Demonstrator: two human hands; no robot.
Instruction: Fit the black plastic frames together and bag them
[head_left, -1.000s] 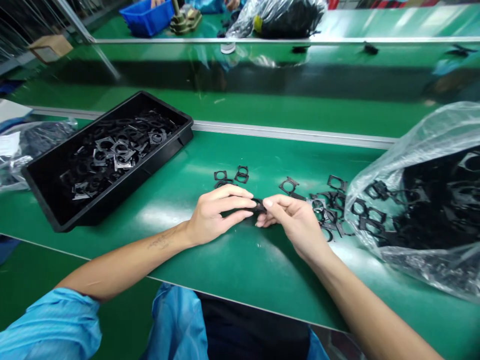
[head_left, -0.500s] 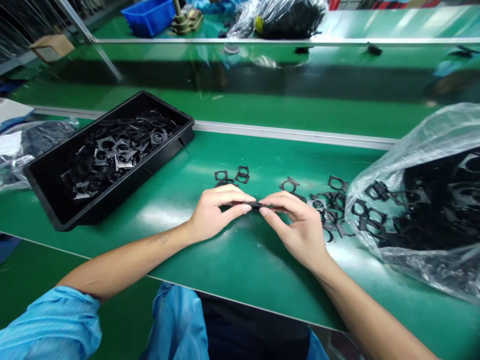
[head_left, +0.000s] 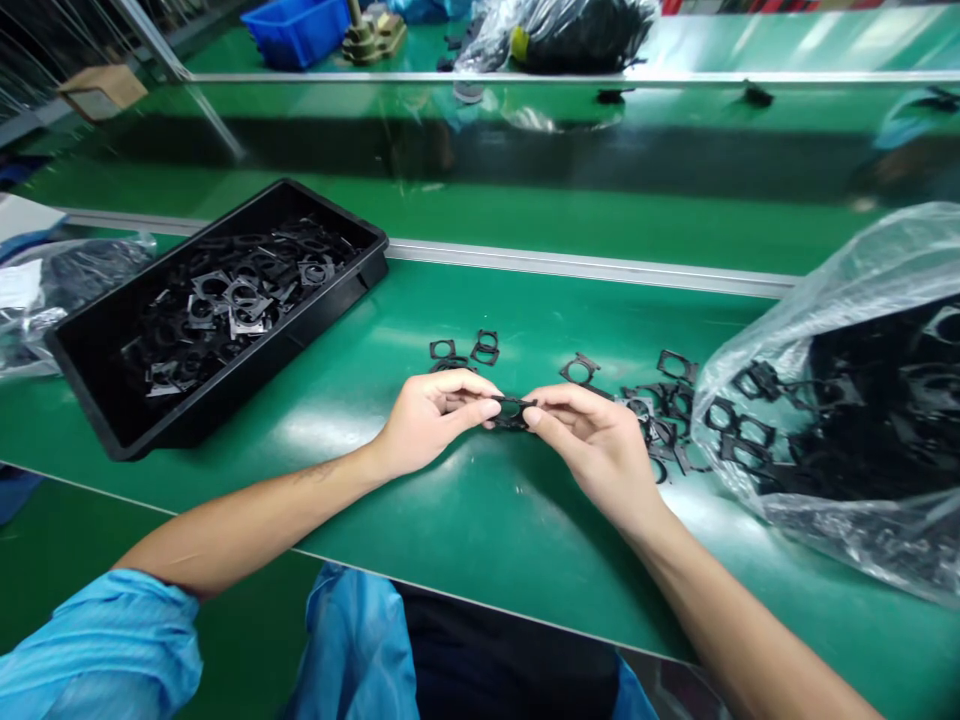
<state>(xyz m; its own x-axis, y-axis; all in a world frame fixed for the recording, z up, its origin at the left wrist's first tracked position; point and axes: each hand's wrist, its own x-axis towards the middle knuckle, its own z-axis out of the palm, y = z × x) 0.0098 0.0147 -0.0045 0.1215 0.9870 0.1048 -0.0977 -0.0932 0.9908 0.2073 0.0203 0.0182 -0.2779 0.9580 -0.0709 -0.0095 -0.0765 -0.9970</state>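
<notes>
Between my two hands, just over the green tabletop, is a small black plastic frame with a round opening. My left hand pinches its left end between thumb and fingers. The right end sits in the pinch of my right hand. Beyond my left hand lie several similar black frames. Another loose frame rests past my right hand, and a loose pile of them lies to its right.
A black bin holding many black frames stands at the left. At the right, a clear plastic bag spills more frames. A metal rail runs along the table's back. Another wrapped bag lies far left.
The frame in my hands has tilted from nearly edge-on, so its opening now shows. Both hands keep hold of it, with slightly shifted fingers.
</notes>
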